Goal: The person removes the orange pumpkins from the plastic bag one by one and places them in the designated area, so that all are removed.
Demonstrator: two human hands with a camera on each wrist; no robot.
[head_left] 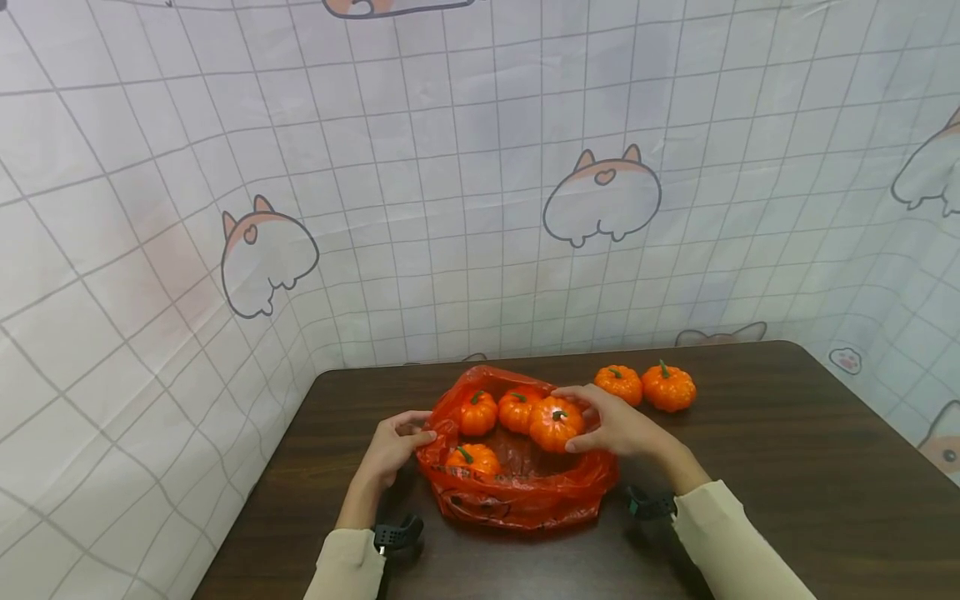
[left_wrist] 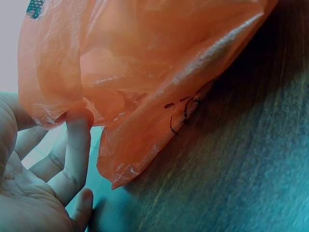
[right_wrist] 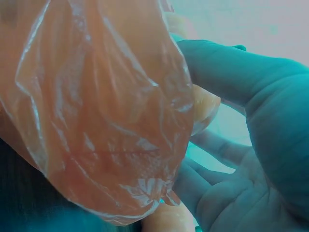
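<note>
A red plastic bag (head_left: pixel 517 504) lies open on the table, its mouth facing up. My left hand (head_left: pixel 390 450) pinches the bag's left rim between thumb and fingers; in the left wrist view the film (left_wrist: pixel 145 53) folds between them. My right hand (head_left: pixel 618 425) grips a small orange pumpkin (head_left: pixel 555 425) with a green stem over the right side of the bag's mouth. Part of that pumpkin (right_wrist: pixel 205 108) shows behind the bag's film in the right wrist view. Inside the bag are a pumpkin (head_left: pixel 477 412) at back left, another (head_left: pixel 517 408) beside it and a third (head_left: pixel 474 458) at front left.
Two more pumpkins stand side by side behind my right hand, a nearer-left one (head_left: pixel 618 383) and a right one (head_left: pixel 669 387). The dark wooden table (head_left: pixel 780 467) backs onto a white gridded curtain (head_left: pixel 465 250) with cartoon animals.
</note>
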